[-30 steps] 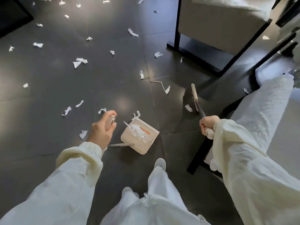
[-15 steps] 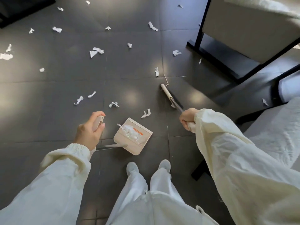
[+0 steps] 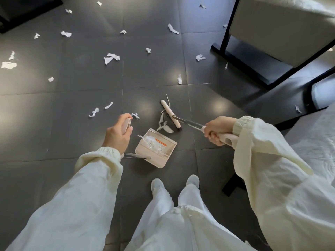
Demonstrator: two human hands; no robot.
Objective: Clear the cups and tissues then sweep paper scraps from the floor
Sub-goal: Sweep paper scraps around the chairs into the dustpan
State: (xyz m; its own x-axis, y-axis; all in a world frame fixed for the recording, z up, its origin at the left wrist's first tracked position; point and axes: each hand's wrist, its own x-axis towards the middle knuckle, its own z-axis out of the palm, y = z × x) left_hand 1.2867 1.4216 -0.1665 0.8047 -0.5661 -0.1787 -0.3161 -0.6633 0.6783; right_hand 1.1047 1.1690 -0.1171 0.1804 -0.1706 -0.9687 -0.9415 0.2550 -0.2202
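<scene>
A pale upholstered chair [image 3: 282,31] on a black frame stood at two o'clock on dark floor tiles [image 3: 76,109].

We are looking down at a dark grey tiled floor [image 3: 72,109] that is carrying torn white paper scraps [image 3: 111,57], lying well apart across its far half. A cream plastic dustpan [image 3: 164,156] is sitting on the tiles with scraps inside, and a cream-headed broom with dark bristles [image 3: 170,114] is resting just beyond it, touching several scraps beside the pan's mouth.
</scene>
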